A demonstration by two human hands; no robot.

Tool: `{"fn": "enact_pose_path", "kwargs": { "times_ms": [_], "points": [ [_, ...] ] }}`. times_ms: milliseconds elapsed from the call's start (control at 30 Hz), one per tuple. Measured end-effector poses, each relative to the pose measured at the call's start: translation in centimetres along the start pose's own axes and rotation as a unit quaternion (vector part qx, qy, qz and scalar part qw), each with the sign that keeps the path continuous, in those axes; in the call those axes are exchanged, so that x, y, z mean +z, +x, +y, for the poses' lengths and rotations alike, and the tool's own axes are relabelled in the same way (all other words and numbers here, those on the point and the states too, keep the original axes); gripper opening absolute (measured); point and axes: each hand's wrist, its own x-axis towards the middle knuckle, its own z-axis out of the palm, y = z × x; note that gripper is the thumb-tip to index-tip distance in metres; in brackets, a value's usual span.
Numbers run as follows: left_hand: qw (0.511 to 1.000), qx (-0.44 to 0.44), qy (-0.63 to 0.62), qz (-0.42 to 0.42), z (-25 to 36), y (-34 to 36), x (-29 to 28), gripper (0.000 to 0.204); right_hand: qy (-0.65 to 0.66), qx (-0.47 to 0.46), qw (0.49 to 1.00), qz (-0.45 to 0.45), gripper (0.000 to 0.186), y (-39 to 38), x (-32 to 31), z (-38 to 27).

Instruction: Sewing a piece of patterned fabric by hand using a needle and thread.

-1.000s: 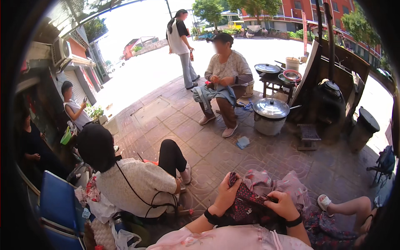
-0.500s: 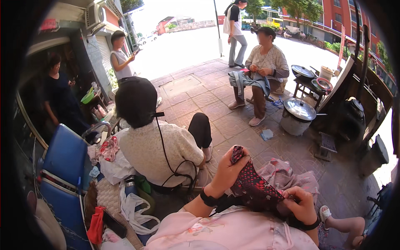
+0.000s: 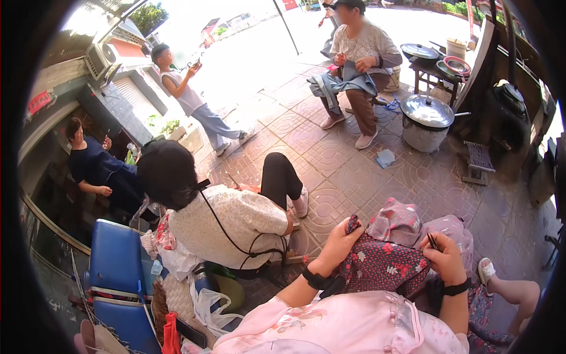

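A dark floral cloth (image 3: 386, 259) with red and pale flowers spreads over my lap, bunched with a pinkish-grey floral cloth (image 3: 396, 223). My left hand (image 3: 339, 246) pinches a rolled edge of the dark cloth, its end sticking up past the thumb. At the cloth's right side, my right hand (image 3: 446, 259) is closed. From its fingers stands a small dark two-tipped thing (image 3: 433, 241) that looks like thread snips; most of it is hidden in the grip. The cloth touches this hand, but whether the fingers also pinch it cannot be told.
A person (image 3: 227, 224) sits close at front left. Opposite, another person (image 3: 359, 65) sits with blue cloth. A lidded pot (image 3: 425, 121), a small stool (image 3: 477, 159) and a black stove (image 3: 507, 130) stand right. Blue chairs (image 3: 115, 253) hold bags and cloths. Somebody's leg (image 3: 513, 289) is near right.
The stretched dark cloth has been lowered and spread wider. My right hand has moved rightward; dark tips now show in it. The view has tilted and shifted.
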Motion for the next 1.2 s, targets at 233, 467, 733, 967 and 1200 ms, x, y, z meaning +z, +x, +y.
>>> {"fn": "enact_pose_path", "kwargs": {
  "times_ms": [233, 467, 733, 967, 1200],
  "points": [
    [0.995, -0.061, -0.059, 0.042, -0.3, 4.7, 1.3, 0.005, -0.119, -0.020, 0.993, -0.006, 0.020, 4.5, -4.5, 2.0],
    [0.991, -0.117, -0.069, 0.008, -4.2, 6.4, 1.9, 0.006, -0.340, -0.105, 0.918, 0.176, 0.025, 5.9, -4.2, 2.2],
    [0.976, -0.171, -0.135, -0.015, -4.2, 6.7, 1.3, 0.010, -0.201, -0.144, 0.969, -0.008, 0.029, 7.2, 1.8, -2.5],
    [0.946, -0.212, -0.237, -0.060, -3.0, 7.1, 1.3, 0.012, -0.114, -0.050, 0.992, -0.014, 0.029, 12.0, 3.4, 5.1],
    [0.939, -0.209, -0.267, -0.052, -4.5, 7.1, 1.1, 0.009, -0.087, -0.028, 0.996, 0.009, 0.030, 11.7, 3.6, 5.3]
  ]
}}
